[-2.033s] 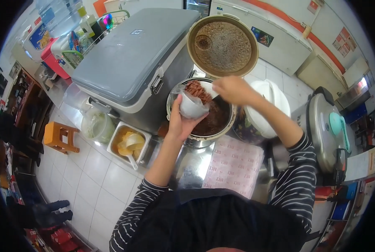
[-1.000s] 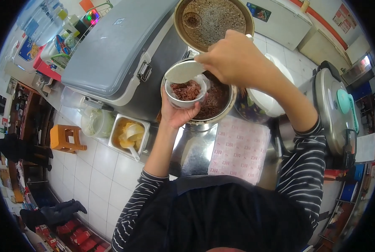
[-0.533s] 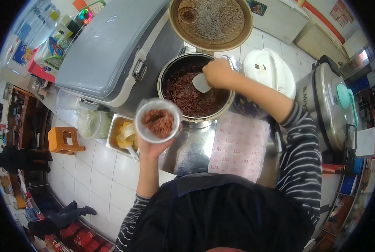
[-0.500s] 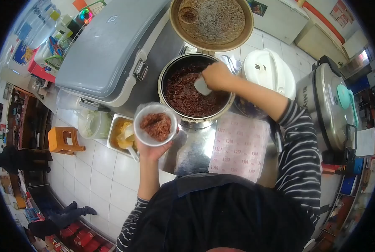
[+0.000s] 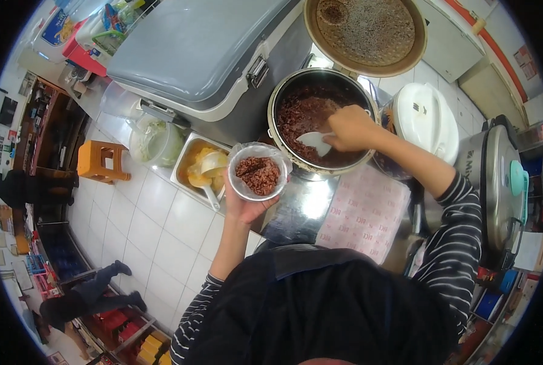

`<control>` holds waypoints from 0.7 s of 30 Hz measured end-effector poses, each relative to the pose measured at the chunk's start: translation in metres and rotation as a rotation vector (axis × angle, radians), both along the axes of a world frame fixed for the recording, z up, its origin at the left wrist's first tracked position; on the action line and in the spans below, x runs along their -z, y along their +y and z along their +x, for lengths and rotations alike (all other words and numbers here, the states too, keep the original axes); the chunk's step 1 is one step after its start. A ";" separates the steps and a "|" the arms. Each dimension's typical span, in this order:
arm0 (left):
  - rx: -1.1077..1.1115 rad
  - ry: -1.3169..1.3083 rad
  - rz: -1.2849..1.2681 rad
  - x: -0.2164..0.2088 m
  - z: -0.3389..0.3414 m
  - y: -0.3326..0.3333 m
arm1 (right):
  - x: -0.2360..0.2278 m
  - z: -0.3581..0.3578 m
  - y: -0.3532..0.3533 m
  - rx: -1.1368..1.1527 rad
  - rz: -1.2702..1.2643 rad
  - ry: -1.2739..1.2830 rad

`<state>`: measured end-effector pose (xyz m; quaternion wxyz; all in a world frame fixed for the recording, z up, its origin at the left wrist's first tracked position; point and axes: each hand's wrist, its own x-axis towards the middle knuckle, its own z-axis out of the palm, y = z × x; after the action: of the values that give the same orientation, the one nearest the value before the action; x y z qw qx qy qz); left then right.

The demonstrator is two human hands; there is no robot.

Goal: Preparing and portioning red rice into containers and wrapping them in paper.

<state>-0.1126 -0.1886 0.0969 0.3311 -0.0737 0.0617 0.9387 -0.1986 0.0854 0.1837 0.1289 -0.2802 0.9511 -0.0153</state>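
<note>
My left hand (image 5: 245, 205) is wrapped round a white bowl (image 5: 260, 193) lined with a clear plastic bag, with cooked dark red rice (image 5: 258, 174) inside. My right hand (image 5: 351, 129) grips a white rice paddle (image 5: 314, 142) by its handle, which the fingers hide. The paddle's blade lies against the red rice (image 5: 295, 125) in a round cooker pot (image 5: 274, 119). The bowl is held just left of the pot's near side, apart from it.
Beyond the pot its round lid (image 5: 368, 36) stands raised. A grey cooler box (image 5: 186, 55) is at the far left. A steel tray (image 5: 180, 159) of yellow food with a ladle (image 5: 213, 167) sits by the bowl. Printed paper (image 5: 365, 210) and a white-lidded container (image 5: 426, 125) lie right.
The view has shifted, so things sit farther right. My right hand has turned the paddle, its blade now pointing left on the rice. The bowl is still in my left hand, tipped less toward me.
</note>
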 end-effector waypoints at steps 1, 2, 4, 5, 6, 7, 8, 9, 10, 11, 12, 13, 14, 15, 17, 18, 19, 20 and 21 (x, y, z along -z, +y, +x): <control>0.016 0.003 0.011 -0.001 -0.002 0.002 | 0.008 -0.004 0.003 0.062 -0.035 -0.025; 0.030 0.007 0.012 -0.004 -0.002 0.004 | 0.015 -0.006 0.007 0.123 -0.067 -0.049; 0.014 -0.040 -0.040 -0.010 0.000 0.005 | 0.025 -0.004 0.005 0.147 -0.137 -0.082; 0.019 -0.033 -0.037 -0.010 -0.002 0.005 | 0.025 -0.003 0.003 0.158 -0.208 -0.121; 0.028 0.008 -0.021 -0.008 -0.005 0.006 | 0.021 -0.002 0.005 0.155 -0.179 -0.138; 0.036 0.045 -0.009 -0.008 -0.004 0.004 | 0.015 0.001 0.006 0.160 -0.180 -0.136; 0.018 0.039 -0.054 -0.010 -0.003 0.004 | 0.011 0.002 0.007 0.191 -0.174 -0.153; 0.022 0.041 -0.054 -0.011 -0.001 0.004 | 0.009 0.003 0.007 0.221 -0.168 -0.170; 0.024 0.049 -0.072 -0.012 -0.002 0.004 | 0.007 0.002 0.011 0.221 -0.166 -0.164; 0.024 0.056 -0.091 -0.013 -0.003 0.004 | 0.007 0.001 0.016 0.240 -0.207 -0.180; 0.022 0.062 -0.088 -0.013 -0.004 0.004 | 0.006 0.000 0.021 0.257 -0.247 -0.196; 0.026 0.057 -0.099 -0.012 -0.003 0.001 | 0.003 -0.001 0.025 0.251 -0.248 -0.195; 0.029 0.052 -0.110 -0.014 -0.002 0.000 | 0.000 -0.003 0.029 0.294 -0.283 -0.243; 0.020 0.054 -0.112 -0.018 0.001 -0.002 | -0.003 -0.006 0.032 0.337 -0.318 -0.292; -0.025 0.066 -0.308 -0.046 0.001 0.004 | 0.000 -0.014 0.048 0.350 -0.370 -0.301; -0.032 0.134 -0.334 -0.060 0.004 0.005 | -0.001 -0.019 0.056 0.403 -0.465 -0.375; -0.034 0.140 -0.328 -0.070 0.002 0.010 | -0.002 -0.021 0.060 0.449 -0.560 -0.451; -0.050 0.206 -0.329 -0.081 -0.002 0.018 | -0.007 -0.018 0.062 0.389 -0.701 -0.384; -0.065 0.272 -0.329 -0.089 -0.007 0.027 | -0.016 -0.019 0.065 0.388 -0.699 -0.376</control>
<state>-0.1194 -0.1619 0.1861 0.2729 -0.0012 0.2559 0.9274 -0.2171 0.1507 0.1997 0.1920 -0.1155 0.8837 -0.4109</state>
